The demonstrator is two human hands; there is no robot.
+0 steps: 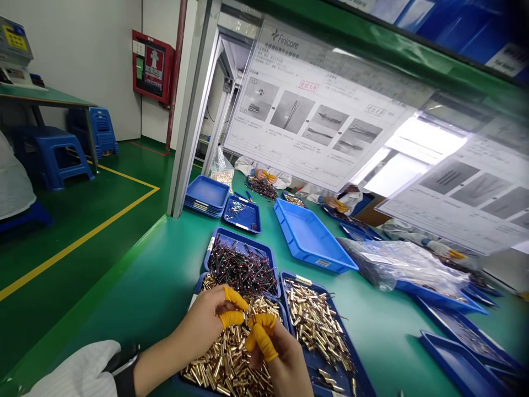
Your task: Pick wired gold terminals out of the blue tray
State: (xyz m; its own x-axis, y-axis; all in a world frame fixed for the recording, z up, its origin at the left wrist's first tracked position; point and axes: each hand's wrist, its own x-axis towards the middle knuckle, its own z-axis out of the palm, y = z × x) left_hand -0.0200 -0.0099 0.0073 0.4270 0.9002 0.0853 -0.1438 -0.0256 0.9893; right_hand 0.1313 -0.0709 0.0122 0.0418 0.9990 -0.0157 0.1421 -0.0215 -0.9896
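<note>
My left hand, with yellow finger cots on thumb and index finger, is held in a pinch above a blue tray full of brass-coloured metal tubes. My right hand, also in yellow cots, has its fingers pressed together close beside the left fingertips. Whatever sits between the fingers is too small and hidden to name. Just beyond the hands, another blue tray holds a heap of thin dark and red wire pieces. To the right, a long blue tray carries more brass-coloured pieces, some with dark wire ends.
A light blue bin and stacked blue trays stand farther back on the green table. Plastic-wrapped goods lie at right. Instruction sheets hang overhead beside a metal post. Co-workers' gloved hands show across the table.
</note>
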